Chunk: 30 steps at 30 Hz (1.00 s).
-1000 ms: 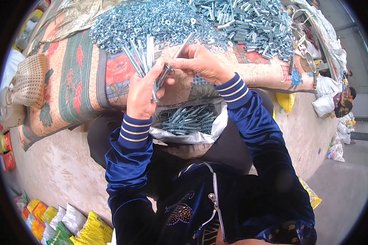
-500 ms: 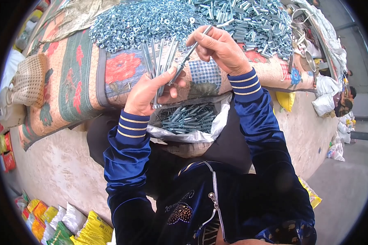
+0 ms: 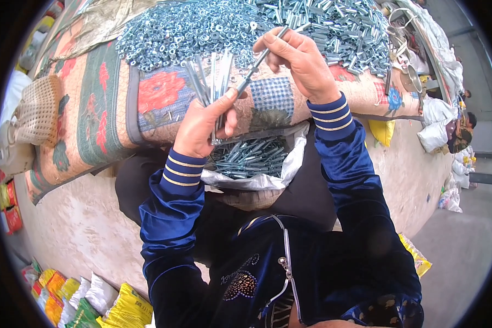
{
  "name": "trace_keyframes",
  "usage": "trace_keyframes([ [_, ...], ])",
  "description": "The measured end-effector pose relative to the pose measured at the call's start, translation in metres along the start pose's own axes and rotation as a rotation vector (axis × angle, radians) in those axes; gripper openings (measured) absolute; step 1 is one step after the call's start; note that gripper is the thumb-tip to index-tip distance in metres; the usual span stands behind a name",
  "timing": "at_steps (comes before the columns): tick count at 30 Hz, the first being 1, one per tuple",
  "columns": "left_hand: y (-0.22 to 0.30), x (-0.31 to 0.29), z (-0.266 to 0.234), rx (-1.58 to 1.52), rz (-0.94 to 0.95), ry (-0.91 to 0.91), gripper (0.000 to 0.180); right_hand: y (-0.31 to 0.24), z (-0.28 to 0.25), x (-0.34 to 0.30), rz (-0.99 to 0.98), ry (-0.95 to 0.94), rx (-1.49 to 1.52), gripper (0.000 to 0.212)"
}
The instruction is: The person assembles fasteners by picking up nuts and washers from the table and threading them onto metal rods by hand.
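My left hand [image 3: 202,124] is closed round a bundle of long metal bolts [image 3: 224,71], which fan upward from the fist. Between its thumb and fingers it also steadies the lower end of a single bolt [image 3: 260,59] with a thicker sleeve partway along. The fingers of my right hand [image 3: 305,63] pinch that bolt near its upper end, so it slants up to the right between both hands. Below them, a white sack [image 3: 296,158] gapes, holding many sleeved bolts [image 3: 249,158].
On the patterned quilt [image 3: 161,90] lie a heap of nuts and washers [image 3: 186,33] and, to its right, metal sleeves [image 3: 347,33]. A woven chair back [image 3: 41,109] stands at left. Colourful bags [image 3: 126,306] lie lower left. A person [image 3: 464,134] is far right.
My right hand has risen slightly, and the single bolt has shifted up in the left fingers. The left hand has moved a little right, tilting its bundle.
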<state>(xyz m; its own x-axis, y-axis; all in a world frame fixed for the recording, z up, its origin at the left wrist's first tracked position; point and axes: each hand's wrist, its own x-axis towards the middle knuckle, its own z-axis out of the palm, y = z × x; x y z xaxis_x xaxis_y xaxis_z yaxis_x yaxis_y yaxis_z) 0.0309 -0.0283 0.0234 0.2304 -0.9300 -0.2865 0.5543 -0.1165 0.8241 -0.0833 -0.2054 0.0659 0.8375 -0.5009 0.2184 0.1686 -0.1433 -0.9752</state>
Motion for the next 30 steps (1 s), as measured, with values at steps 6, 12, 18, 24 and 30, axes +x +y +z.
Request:
trace_keyframes([
  [6, -0.005, -0.005, 0.007, 0.033, 0.096, 0.190, 0.021, 0.007, -0.013, 0.006, 0.166, 0.039, -0.103, 0.027],
  [12, -0.010, -0.002, 0.007, 0.116, 0.209, 0.266, 0.022, 0.014, -0.003, 0.002, -0.002, 0.052, -0.401, 0.032],
  [18, -0.011, -0.003, 0.007, 0.113, 0.237, 0.283, 0.021, 0.006, -0.001, 0.002, 0.203, -0.027, -0.599, 0.031],
  [24, -0.005, -0.006, 0.012, 0.150, 0.265, 0.291, 0.021, 0.011, -0.014, 0.005, 0.322, -0.118, -0.456, 0.036],
  [30, -0.007, -0.007, 0.010, 0.152, 0.263, 0.295, 0.020, 0.016, -0.001, 0.003, 0.127, -0.078, -0.027, 0.036],
])
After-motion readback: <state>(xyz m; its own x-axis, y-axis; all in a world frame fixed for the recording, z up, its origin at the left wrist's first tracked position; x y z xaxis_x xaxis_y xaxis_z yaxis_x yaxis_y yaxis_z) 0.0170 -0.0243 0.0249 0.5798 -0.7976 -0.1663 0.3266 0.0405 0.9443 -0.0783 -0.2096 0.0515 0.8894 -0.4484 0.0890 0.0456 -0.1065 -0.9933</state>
